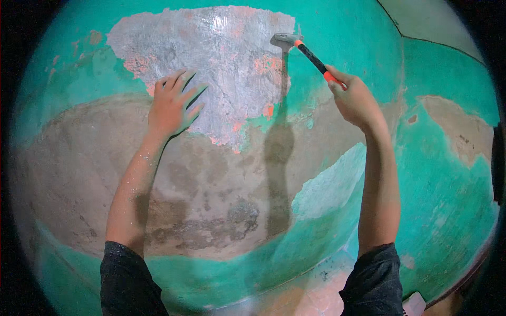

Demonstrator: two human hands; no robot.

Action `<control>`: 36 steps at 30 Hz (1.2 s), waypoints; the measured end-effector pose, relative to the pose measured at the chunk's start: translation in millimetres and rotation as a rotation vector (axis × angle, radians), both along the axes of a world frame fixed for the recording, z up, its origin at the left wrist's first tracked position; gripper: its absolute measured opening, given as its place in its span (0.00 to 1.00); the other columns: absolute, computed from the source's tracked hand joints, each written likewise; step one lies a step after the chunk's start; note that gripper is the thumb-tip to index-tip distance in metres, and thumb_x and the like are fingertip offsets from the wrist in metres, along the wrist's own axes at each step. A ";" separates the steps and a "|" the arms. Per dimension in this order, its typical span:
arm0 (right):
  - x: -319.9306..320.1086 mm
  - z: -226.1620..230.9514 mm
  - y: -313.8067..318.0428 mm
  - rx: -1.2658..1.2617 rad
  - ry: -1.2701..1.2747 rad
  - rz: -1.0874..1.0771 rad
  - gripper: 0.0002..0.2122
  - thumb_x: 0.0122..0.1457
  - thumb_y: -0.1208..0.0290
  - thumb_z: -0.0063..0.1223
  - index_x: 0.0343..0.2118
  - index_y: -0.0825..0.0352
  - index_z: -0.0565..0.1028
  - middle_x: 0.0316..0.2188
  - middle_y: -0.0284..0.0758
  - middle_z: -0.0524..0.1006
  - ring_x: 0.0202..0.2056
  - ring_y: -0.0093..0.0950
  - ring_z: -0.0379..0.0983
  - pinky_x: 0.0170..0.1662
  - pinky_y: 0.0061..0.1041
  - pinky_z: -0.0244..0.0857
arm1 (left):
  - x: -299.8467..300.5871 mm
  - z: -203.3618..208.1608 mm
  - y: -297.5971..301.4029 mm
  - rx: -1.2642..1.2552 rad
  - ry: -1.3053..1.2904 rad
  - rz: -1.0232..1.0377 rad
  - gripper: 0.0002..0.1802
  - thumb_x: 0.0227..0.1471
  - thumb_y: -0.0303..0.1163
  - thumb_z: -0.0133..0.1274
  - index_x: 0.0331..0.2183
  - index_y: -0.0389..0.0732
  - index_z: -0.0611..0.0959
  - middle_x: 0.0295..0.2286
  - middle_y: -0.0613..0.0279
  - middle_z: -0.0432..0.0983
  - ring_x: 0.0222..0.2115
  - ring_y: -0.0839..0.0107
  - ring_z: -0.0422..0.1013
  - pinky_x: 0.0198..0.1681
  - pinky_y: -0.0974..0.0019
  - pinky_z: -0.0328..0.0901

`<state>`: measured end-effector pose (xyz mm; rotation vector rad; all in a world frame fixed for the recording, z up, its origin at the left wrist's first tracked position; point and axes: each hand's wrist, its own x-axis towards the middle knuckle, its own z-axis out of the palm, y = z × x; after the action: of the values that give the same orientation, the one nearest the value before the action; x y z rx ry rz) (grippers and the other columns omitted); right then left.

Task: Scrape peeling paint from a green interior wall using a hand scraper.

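Note:
My right hand [356,100] is closed round the orange-and-black handle of a scraper [312,57]. The tool's grey head lies at the right edge of a large bared greyish patch [221,63] on the green painted wall [348,31]. Some pinkish-orange spots show along that patch's borders. My left hand [171,102] rests with spread fingers against the lower left part of the patch and holds nothing. White specks dot my left forearm.
Below the patch runs a broad brown area of bare wall [221,179] with dark stains. A wall corner stands at the right, with another bare spot [458,126] beyond it. A whitish object [414,304] lies low at the right, near the floor [316,292].

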<state>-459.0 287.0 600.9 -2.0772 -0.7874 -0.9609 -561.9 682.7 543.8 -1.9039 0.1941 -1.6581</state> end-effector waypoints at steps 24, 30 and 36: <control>-0.4 5.8 -6.5 -0.036 -0.028 -0.018 0.19 0.65 0.65 0.48 0.58 0.58 0.76 0.33 0.52 0.81 0.34 0.40 0.79 0.39 0.36 0.70 | -0.5 -1.5 -2.7 0.003 -0.011 0.006 0.25 0.50 0.44 0.62 0.52 0.57 0.82 0.58 0.63 0.68 0.61 0.62 0.61 0.59 0.53 0.55; 11.7 7.4 -10.8 -0.110 -0.048 -0.020 0.19 0.66 0.63 0.49 0.58 0.59 0.76 0.33 0.52 0.81 0.33 0.40 0.79 0.39 0.35 0.69 | -1.6 0.7 -2.5 0.000 -0.002 0.011 0.26 0.49 0.43 0.62 0.52 0.57 0.82 0.59 0.62 0.67 0.60 0.60 0.61 0.59 0.53 0.55; 2.2 8.0 -5.2 -0.057 -0.050 -0.035 0.19 0.66 0.65 0.48 0.59 0.57 0.75 0.30 0.51 0.80 0.29 0.40 0.77 0.37 0.37 0.69 | 1.4 1.0 -2.4 0.001 -0.002 0.010 0.27 0.48 0.42 0.62 0.53 0.56 0.82 0.60 0.62 0.66 0.60 0.58 0.61 0.59 0.52 0.55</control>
<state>-456.8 281.8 608.9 -2.1295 -0.8154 -1.0232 -560.5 680.3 544.8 -1.9001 0.1843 -1.6527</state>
